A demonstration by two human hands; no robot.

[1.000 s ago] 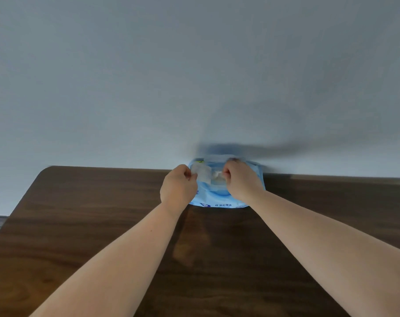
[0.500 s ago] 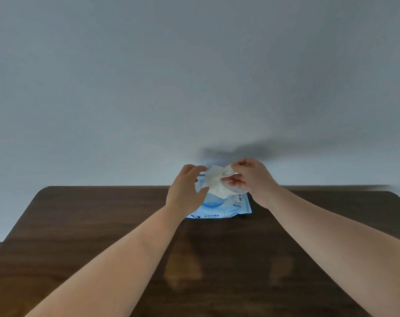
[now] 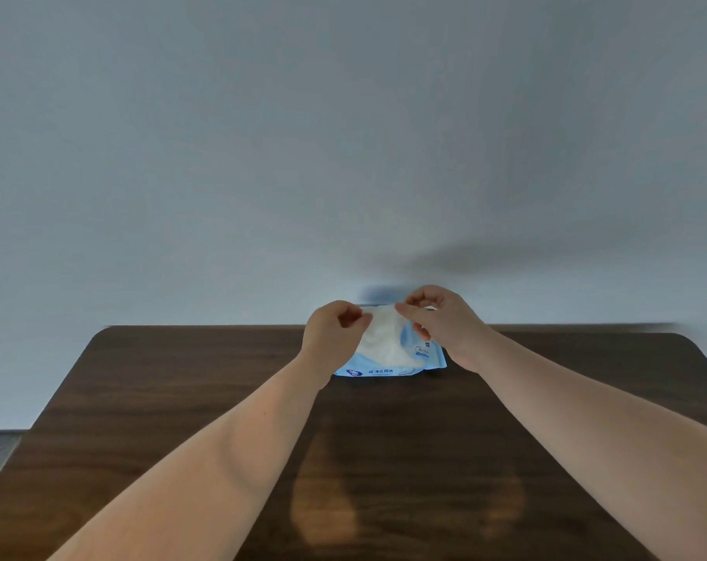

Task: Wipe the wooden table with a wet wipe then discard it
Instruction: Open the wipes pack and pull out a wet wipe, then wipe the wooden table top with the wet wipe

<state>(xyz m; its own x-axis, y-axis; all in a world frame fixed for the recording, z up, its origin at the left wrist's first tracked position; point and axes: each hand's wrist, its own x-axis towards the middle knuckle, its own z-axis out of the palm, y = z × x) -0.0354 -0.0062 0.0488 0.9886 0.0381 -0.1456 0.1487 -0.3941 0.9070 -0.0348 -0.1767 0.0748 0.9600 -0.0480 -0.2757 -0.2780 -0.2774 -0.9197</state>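
- Wall (image 3: 343, 135): plain grey-white surface behind the far edge of the counter
- Counter (image 3: 182, 398): dark wood with rounded far corners; both forearms extend over it
- Wipe pack (image 3: 384, 368): light blue with printed text, lying flat at the far middle of the counter, against the wall
- Wet wipe (image 3: 380, 338): white, crumpled sheet held above the pack, stretched between both hands
- Left hand (image 3: 331, 338): grip pinched closed on the left edge of the wet wipe
- Right hand (image 3: 445, 321): grip pinched closed on the upper right edge of the wet wipe
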